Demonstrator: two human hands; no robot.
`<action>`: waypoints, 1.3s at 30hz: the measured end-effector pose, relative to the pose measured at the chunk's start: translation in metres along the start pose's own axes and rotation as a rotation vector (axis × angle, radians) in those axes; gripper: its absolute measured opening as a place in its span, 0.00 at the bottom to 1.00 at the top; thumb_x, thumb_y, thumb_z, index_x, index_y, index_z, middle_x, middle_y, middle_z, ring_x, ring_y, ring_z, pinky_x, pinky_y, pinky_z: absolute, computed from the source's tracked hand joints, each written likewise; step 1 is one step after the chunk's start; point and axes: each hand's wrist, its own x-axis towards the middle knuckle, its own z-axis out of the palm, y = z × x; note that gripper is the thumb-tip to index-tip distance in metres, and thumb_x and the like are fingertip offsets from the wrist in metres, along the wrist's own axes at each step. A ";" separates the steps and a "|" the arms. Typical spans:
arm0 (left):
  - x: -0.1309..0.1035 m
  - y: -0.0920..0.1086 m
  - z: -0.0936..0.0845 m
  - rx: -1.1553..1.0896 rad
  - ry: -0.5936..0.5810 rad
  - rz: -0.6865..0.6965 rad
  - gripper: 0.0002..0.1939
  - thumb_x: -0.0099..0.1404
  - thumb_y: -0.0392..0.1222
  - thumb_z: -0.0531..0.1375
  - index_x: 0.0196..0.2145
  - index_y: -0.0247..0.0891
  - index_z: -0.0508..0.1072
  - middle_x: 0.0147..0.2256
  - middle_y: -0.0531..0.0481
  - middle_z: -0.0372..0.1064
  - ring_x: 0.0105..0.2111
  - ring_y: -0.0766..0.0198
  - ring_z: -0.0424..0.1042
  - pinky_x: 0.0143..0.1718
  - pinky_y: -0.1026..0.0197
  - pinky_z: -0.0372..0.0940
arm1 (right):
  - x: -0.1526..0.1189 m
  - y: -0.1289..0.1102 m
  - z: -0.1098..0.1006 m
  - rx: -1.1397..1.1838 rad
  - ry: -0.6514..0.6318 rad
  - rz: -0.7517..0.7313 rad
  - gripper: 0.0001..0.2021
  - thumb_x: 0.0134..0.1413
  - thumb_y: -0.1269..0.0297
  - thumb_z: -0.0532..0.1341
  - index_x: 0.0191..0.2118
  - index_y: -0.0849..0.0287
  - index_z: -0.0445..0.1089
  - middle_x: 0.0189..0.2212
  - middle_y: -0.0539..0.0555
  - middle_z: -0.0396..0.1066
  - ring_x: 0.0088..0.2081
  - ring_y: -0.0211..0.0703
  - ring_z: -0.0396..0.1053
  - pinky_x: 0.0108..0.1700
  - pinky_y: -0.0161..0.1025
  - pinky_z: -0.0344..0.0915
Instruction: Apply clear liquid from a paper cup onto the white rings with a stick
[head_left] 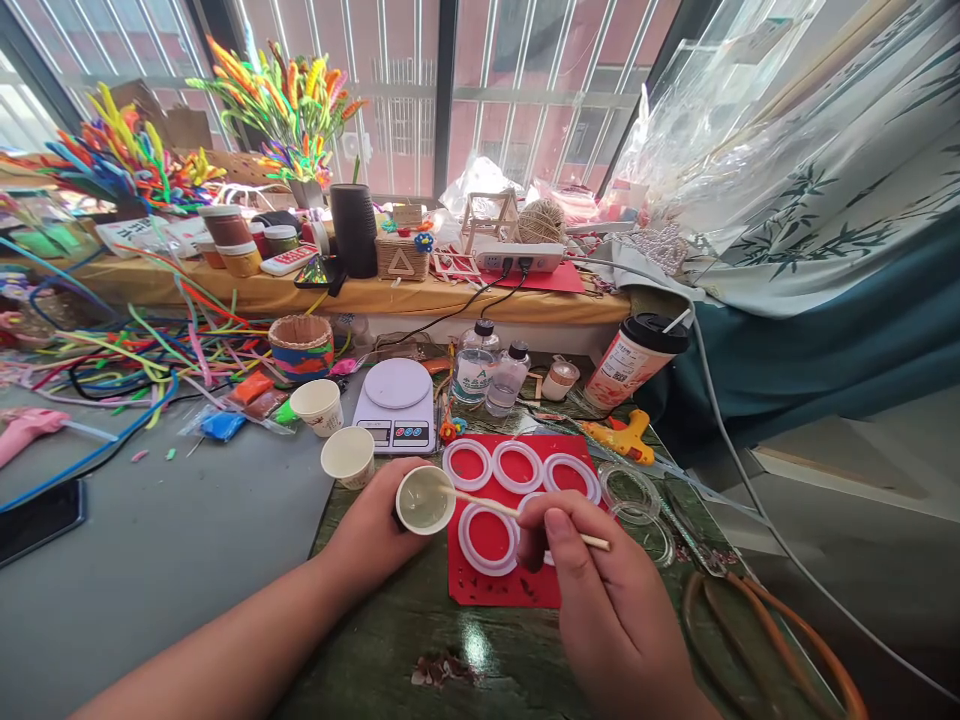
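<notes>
My left hand [379, 515] is wrapped round a paper cup [425, 500] that holds a clear liquid and is tipped toward me. Between the thumb and fingers of my right hand [592, 560] is a thin wooden stick [487, 503], its far end inside the cup. Beneath and beyond my right hand lies a red sheet [502, 590] bearing several white ring-shaped molds [516, 466]; my hand partly hides some of them. Two more paper cups, a nearer one [348, 455] and a farther one [316, 405], stand left of the held cup.
Behind the cups is a digital kitchen scale [397, 390], with two clear bottles [474, 368] beside it. A yellow glue gun [630, 437], clear rings [631, 492] and orange-handled scissors [780, 620] lie right. A lidded drink cup [634, 360] stands at the back. Pipe cleaners [150, 370] and a phone [41, 520] are left.
</notes>
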 end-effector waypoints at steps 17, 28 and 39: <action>-0.001 -0.004 0.001 0.001 -0.002 0.001 0.22 0.63 0.38 0.69 0.55 0.45 0.75 0.54 0.45 0.80 0.53 0.48 0.81 0.57 0.47 0.76 | 0.002 0.004 -0.001 0.020 -0.025 -0.035 0.21 0.81 0.51 0.54 0.37 0.55 0.75 0.26 0.50 0.72 0.28 0.42 0.70 0.32 0.37 0.66; 0.000 -0.002 0.001 -0.003 -0.010 -0.010 0.21 0.64 0.38 0.68 0.55 0.44 0.75 0.54 0.44 0.80 0.53 0.48 0.81 0.57 0.45 0.76 | 0.003 0.005 -0.004 -0.019 -0.060 -0.066 0.21 0.81 0.52 0.53 0.38 0.55 0.75 0.27 0.51 0.74 0.30 0.44 0.72 0.33 0.37 0.68; 0.001 0.000 0.000 -0.011 0.003 -0.009 0.21 0.63 0.39 0.69 0.54 0.45 0.76 0.53 0.45 0.81 0.53 0.47 0.81 0.57 0.46 0.76 | 0.002 0.003 -0.005 -0.012 -0.058 -0.060 0.21 0.81 0.52 0.54 0.38 0.55 0.76 0.26 0.51 0.73 0.28 0.43 0.70 0.31 0.37 0.67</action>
